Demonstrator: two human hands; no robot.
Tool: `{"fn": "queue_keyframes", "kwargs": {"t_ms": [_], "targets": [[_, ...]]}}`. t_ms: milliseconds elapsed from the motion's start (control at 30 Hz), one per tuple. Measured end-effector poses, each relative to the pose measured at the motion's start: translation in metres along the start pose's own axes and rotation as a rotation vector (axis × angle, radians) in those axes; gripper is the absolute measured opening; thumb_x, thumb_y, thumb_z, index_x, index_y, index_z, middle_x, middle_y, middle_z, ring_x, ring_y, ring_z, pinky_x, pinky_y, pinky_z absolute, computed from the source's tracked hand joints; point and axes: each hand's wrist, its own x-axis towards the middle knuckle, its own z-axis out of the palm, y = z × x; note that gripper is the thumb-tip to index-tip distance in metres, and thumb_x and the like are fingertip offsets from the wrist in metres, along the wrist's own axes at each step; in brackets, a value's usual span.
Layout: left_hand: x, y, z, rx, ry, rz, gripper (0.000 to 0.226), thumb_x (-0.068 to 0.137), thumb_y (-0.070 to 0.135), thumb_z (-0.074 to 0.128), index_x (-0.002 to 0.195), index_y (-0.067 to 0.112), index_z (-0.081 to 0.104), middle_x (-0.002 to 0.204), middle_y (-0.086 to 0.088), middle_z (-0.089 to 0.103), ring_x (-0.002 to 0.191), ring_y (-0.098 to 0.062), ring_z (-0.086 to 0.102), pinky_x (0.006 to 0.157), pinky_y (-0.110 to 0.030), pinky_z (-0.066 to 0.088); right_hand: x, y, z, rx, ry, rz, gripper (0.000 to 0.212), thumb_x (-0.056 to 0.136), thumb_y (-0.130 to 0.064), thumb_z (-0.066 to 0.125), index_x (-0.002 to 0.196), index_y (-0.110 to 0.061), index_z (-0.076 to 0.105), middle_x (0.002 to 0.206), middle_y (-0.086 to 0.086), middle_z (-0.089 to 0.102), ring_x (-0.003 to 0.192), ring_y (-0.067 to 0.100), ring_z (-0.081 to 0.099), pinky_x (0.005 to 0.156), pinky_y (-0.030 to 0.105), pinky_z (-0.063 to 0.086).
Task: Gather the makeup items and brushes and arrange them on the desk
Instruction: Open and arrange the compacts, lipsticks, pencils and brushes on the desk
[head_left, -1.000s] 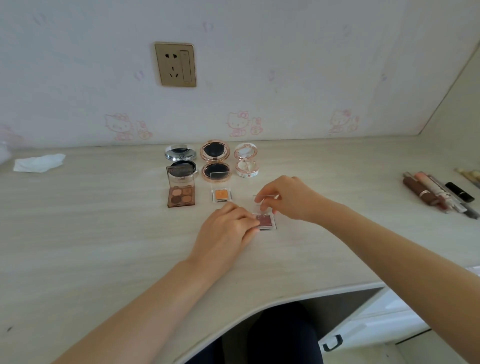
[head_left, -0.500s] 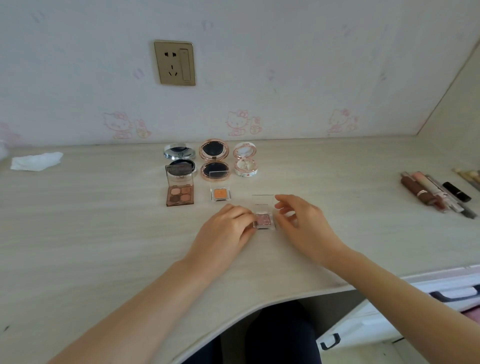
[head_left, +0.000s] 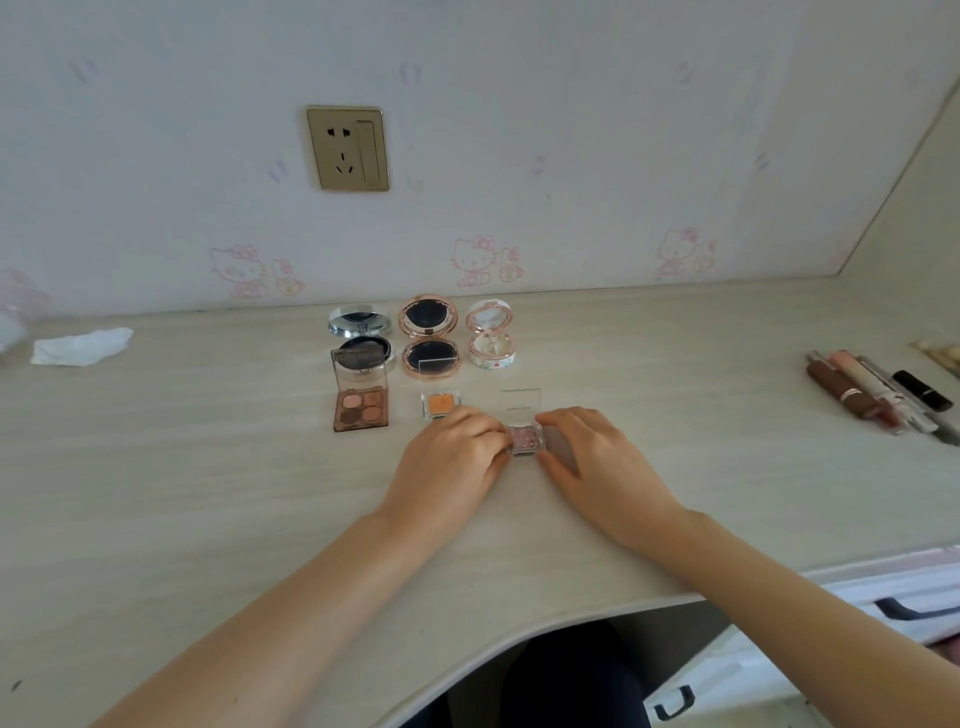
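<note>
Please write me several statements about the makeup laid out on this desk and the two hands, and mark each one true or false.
1. Both hands touch the small pink glitter eyeshadow: the left hand on its left side, the right hand on its right. True.
2. The pink glitter eyeshadow's clear lid is closed. False: it stands open.
3. Three round compacts sit open in a row behind the square palettes. True: silver compact, rose-gold compact, white floral compact.
4. The four-colour brown palette lies right of the orange eyeshadow. False: it lies to its left.
5. The lip products lie beside the crumpled tissue. False: they are at opposite ends of the desk.
</note>
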Motion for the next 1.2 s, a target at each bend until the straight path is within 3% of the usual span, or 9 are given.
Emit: {"fn": "queue_keyframes", "kwargs": {"t_ms": [200, 467, 667, 967, 1200], "targets": [[0.020, -0.013, 0.008, 0.080, -0.007, -0.018, 0.016, 0.089, 0.019, 0.064, 0.096, 0.010, 0.074, 0.097, 0.003, 0.072, 0.104, -0.021, 0.059, 0.087, -0.037, 0.049, 0.026, 0.007, 0.007, -0.007, 0.007, 0.031, 0.033, 0.094, -0.021, 0.054, 0.125, -0.010, 0.057, 0.123, 0.005, 0.059, 0.118, 0.024, 0.050, 0.094, 0.030, 0.041], [0.027, -0.023, 0.012, 0.124, 0.061, -0.049, 0.008, 0.073, 0.013, 0.080, 0.078, 0.010, 0.075, 0.079, 0.004, 0.072, 0.089, -0.023, 0.066, 0.079, -0.031, 0.053, 0.045, 0.007, 0.012, 0.009, 0.003, 0.051, 0.028, 0.094, -0.022, 0.053, 0.119, -0.011, 0.060, 0.118, 0.006, 0.061, 0.112, 0.025, 0.052, 0.090, 0.034, 0.044], [0.026, -0.028, 0.019, 0.089, 0.060, -0.148, 0.010, 0.081, 0.015, 0.072, 0.089, 0.010, 0.075, 0.091, 0.002, 0.074, 0.105, -0.025, 0.062, 0.090, -0.034, 0.049, 0.047, 0.006, 0.015, 0.007, 0.025, 0.043, 0.025, 0.094, -0.021, 0.054, 0.115, -0.010, 0.062, 0.114, 0.006, 0.061, 0.108, 0.025, 0.054, 0.083, 0.028, 0.041], [0.026, -0.027, 0.019, 0.078, 0.076, -0.133, 0.009, 0.076, 0.012, 0.077, 0.085, 0.010, 0.076, 0.086, 0.004, 0.074, 0.098, -0.023, 0.064, 0.084, -0.031, 0.051, 0.046, 0.005, 0.017, -0.029, 0.036, 0.034, 0.026, 0.095, -0.021, 0.050, 0.116, -0.010, 0.061, 0.115, 0.005, 0.060, 0.109, 0.023, 0.053, 0.083, 0.027, 0.040], [0.025, -0.028, 0.017, 0.067, 0.073, -0.164, 0.012, 0.080, 0.020, 0.071, 0.090, 0.014, 0.075, 0.093, 0.008, 0.072, 0.102, -0.019, 0.059, 0.083, -0.033, 0.051, 0.045, 0.004, 0.014, -0.015, 0.007, 0.048, 0.032, 0.096, -0.024, 0.048, 0.126, -0.012, 0.054, 0.122, 0.004, 0.057, 0.114, 0.023, 0.051, 0.088, 0.031, 0.043]]}}
